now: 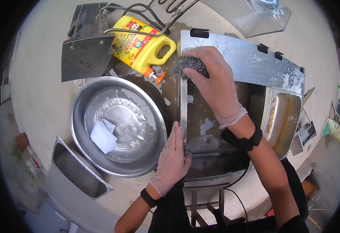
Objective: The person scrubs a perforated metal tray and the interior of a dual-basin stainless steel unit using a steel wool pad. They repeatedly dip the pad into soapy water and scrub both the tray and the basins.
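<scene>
My right hand [213, 78], in a clear glove, grips a steel wool scourer [191, 67] against the upper left corner of a rectangular metal housing [240, 56]. Flat against the outside of the housing's left wall rests my left hand [174, 157], also gloved, holding nothing. The housing has a wet, soapy rim plate with black clips and a dark, wet interior. Left of my hands stands a round steel basin [119, 126] of water with a folded white cloth [103, 136] in it. A yellow detergent bottle [139, 43] with an orange pump lies above the basin.
Beyond the bottle are a metal control box [86, 58] and a looped heating element [172, 8]. A clear plastic container [251, 17] is at the top right. One steel pan [79, 171] stands lower left, another, stained [283, 122], at the housing's right. A wooden stool [207, 209] is below.
</scene>
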`<state>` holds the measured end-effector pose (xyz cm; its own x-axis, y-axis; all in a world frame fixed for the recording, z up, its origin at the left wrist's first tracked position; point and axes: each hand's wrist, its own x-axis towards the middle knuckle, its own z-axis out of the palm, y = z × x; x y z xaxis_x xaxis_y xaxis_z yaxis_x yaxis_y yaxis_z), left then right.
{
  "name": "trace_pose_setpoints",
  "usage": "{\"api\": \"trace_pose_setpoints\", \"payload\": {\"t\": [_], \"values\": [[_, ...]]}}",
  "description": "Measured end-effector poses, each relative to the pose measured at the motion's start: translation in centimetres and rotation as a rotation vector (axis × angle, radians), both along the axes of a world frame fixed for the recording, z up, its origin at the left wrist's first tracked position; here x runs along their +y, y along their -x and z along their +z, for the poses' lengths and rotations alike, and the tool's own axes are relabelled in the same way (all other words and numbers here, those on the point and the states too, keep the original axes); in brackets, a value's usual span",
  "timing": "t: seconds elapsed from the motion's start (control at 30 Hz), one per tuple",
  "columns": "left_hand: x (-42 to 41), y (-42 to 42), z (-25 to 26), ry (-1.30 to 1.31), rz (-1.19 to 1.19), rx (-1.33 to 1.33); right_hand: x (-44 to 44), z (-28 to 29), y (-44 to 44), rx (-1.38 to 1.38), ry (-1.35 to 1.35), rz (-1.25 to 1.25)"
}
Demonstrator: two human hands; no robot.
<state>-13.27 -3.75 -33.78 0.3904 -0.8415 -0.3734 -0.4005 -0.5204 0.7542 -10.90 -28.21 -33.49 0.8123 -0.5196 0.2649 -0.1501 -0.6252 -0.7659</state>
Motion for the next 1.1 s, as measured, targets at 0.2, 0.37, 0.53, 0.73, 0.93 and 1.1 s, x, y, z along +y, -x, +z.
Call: {"api": "trace_pose_setpoints", "payload": {"t": [0.2,0.37,0.53,0.73,0.93,1.1], "values": [[-0.1,-0.1,-1.2,0.103,0.178,0.175,3.7,-0.4,3.7,0.113,0.011,0.094],[-0.3,0.1,-0.9,0.095,0.19,0.16,5.1,0.7,5.2,0.129,0.158,0.22],[0.1,0.1,-1.1,0.121,0.141,0.101,2.7,0.1,1.0,0.081,0.337,0.122],[0.0,0.2,-1.7,0.078,0.114,0.125,7.5,-0.1,6.6,0.075,0.146,0.236],[-0.1,0.1,-1.1,0.117,0.155,0.136,4.7,-0.9,2.1,0.037,0.157,0.019],[0.5,0.7,-2.0,0.016,0.132,0.148,8.9,-0.1,8.0,0.112,0.01,0.203]]}}
